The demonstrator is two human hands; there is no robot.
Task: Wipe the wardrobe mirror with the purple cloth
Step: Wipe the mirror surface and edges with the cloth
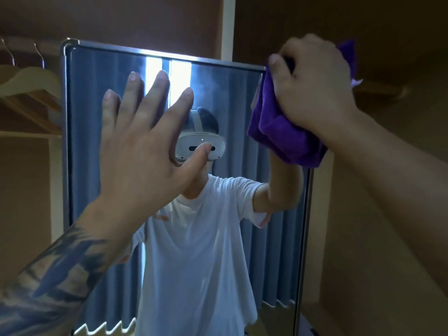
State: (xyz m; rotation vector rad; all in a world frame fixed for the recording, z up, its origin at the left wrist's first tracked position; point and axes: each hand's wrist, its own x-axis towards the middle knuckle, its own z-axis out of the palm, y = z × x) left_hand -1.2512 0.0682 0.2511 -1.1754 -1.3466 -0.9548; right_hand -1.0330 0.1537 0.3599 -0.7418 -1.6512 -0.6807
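Both hands were up at the mirror [97,141]. My left hand [143,146] lay flat with fingers straight and spread, in front of the glass; whether it touched, I couldn't tell. My right hand [312,93] gripped the bunched purple cloth [281,132], soft and plush, at the mirror's upper right corner, over its thin, round-cornered metal frame.

Mirror [101,214] bottom cut off; purple cloth [286,139] hides its top-right corner.
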